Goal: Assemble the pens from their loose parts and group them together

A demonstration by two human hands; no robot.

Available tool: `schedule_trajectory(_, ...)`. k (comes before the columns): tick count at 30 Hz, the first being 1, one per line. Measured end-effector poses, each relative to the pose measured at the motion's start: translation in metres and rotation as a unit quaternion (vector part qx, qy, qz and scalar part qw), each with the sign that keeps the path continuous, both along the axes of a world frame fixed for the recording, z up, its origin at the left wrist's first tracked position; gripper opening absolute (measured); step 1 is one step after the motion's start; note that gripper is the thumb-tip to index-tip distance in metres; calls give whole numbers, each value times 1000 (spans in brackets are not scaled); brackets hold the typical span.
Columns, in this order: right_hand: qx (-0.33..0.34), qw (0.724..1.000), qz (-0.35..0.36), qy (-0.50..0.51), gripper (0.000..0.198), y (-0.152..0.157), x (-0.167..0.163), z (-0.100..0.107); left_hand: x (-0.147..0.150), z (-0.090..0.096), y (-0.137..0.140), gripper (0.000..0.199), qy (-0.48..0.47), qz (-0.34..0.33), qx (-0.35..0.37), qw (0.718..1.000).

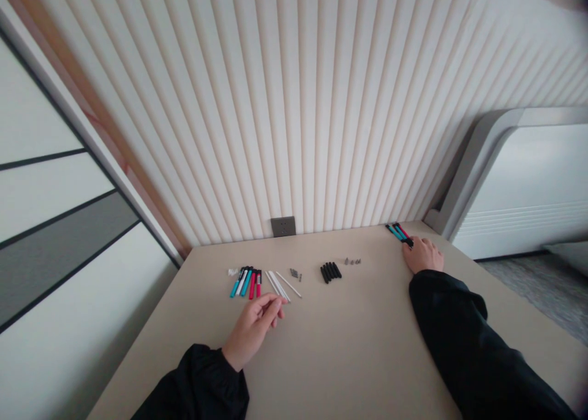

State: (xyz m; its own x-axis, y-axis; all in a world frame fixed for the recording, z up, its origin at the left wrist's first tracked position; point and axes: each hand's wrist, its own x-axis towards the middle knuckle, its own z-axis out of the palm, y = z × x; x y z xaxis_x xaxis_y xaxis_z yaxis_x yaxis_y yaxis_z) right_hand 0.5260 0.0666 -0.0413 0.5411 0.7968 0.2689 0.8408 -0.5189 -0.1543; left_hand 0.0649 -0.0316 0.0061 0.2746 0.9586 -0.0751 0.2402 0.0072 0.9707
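Observation:
My left hand (258,323) is over the table with its thumb and fingers pinched together, beside the near ends of several thin white rods (278,285). Whatever it may hold is hidden. Left of the rods lies a row of coloured pen barrels (247,283), blue, white and red with black ends. At the table's far right corner, my right hand (423,256) rests with bent fingers at the black end of a pen (407,243). Blue and red pens (397,231) lie together just beyond its fingertips.
Several short black tubes (331,272) lie mid-table, with small grey cone-shaped tips (352,261) to their right. Small grey pieces (294,273) and clear bits (233,272) lie farther left. A ribbed wall with a dark socket (283,226) borders the table (340,352); a white headboard (523,169) stands right.

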Motion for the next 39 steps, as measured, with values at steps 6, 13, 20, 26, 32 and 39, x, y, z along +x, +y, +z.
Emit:
schedule_trajectory(6, 6, 1000, -3, 1, 41, 3, 3, -4, 0, -3, -1, 43, -2, 3, 7, 1000)
schedule_trajectory(13, -7, 1000, -2, -15, 42, 6, 7, -8, 1, -2, -2, 39, -13, -9, 12, 1000)
schedule_trajectory(20, -5, 1000, -5, -9, 45, 5, 6, -9, 0, -4, -1, 37, -8, -19, 10, 1000)
schedule_trajectory(26, 77, 995, 13, -60, 39, -4, -3, -5, -1, -6, -1, 36, 5, -28, 25, 999)
schedule_trajectory(32, 209, 962, 143, -101, 31, -21, -50, 9, -7, -2, 2, 33, 123, -22, 151, 981)
schedule_trajectory(39, 193, 910, 366, -31, 24, -61, -154, 17, -39, -1, 17, 26, 344, 62, 316, 882)
